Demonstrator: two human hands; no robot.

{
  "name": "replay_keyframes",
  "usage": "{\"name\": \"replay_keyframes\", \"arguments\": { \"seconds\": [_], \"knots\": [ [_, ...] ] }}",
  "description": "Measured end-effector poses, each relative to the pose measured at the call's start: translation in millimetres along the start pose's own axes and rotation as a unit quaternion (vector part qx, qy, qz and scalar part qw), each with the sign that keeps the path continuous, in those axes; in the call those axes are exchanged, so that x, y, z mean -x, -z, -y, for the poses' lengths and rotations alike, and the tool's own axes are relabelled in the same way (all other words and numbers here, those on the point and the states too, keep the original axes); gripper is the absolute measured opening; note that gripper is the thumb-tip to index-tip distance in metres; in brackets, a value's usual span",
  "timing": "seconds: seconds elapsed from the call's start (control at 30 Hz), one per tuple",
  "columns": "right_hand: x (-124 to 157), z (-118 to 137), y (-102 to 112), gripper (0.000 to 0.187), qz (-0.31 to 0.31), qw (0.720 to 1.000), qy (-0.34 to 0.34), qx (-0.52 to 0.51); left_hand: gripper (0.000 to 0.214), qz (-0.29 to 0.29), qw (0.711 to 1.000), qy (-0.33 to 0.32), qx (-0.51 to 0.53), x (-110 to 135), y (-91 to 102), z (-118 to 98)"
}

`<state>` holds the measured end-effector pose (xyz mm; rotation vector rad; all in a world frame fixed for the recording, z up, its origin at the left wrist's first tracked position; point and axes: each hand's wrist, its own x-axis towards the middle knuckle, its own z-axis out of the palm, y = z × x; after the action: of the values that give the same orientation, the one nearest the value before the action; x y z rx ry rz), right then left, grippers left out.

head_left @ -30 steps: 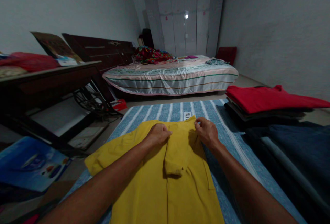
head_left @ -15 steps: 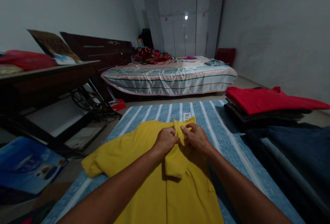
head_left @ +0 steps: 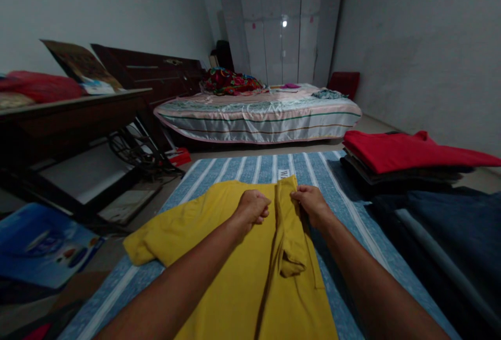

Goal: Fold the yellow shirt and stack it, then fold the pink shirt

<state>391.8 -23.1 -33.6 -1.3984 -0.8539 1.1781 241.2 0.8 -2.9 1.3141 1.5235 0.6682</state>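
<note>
A yellow short-sleeved shirt (head_left: 230, 256) lies spread on a blue-and-white striped cloth (head_left: 230, 169). One sleeve stretches out to the left. The right sleeve (head_left: 291, 225) is turned in and lies lengthwise over the shirt body, its cuff toward me. Between thumb and fingers, my right hand (head_left: 313, 204) pinches the folded edge near the shoulder. My left hand (head_left: 252, 208) is closed with curled fingers just above the shirt's upper middle, apart from the sleeve fold; no fabric shows in it.
To the right are a stack of folded clothes with a red garment (head_left: 407, 152) on top and folded jeans (head_left: 457, 225). A blue printed box (head_left: 47, 246) stands at left, below a table (head_left: 78, 105). A bed (head_left: 258, 118) and a wardrobe (head_left: 274, 37) are behind.
The sleeve part has shifted right, and its fold now lies straighter along the shirt's right side. My right hand has moved slightly right; my left hand has come away from the fold.
</note>
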Motion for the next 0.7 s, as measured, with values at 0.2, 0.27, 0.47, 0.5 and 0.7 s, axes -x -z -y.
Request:
{"name": "replay_keyframes", "arguments": {
  "seconds": [0.2, 0.27, 0.47, 0.5, 0.7],
  "knots": [
    [7.0, 6.4, 5.7, 0.024, -0.085, 0.953, 0.048, 0.287, 0.018, 0.109, 0.991, 0.067, 0.033, 3.2, -12.5, -2.5],
    [14.7, 11.4, 4.6, 0.029, -0.119, 0.866, 0.102, 0.474, 0.021, 0.092, 0.994, 0.054, 0.005, 1.7, -19.4, -2.4],
    [30.0, 24.1, -9.6, 0.034, -0.07, 0.816, 0.115, 0.562, 0.017, 0.071, 0.997, -0.007, -0.02, -2.4, -26.3, 0.7],
    [28.9, 23.8, -10.5, 0.042, -0.056, 0.831, 0.104, 0.544, 0.013, 0.074, 0.997, -0.018, -0.01, -1.2, -26.0, 0.4],
    [9.4, 8.2, -1.9, 0.043, -0.035, 0.887, 0.077, 0.454, 0.009, 0.136, 0.987, 0.0, 0.086, 8.7, -25.6, -3.3]
  ]
}}
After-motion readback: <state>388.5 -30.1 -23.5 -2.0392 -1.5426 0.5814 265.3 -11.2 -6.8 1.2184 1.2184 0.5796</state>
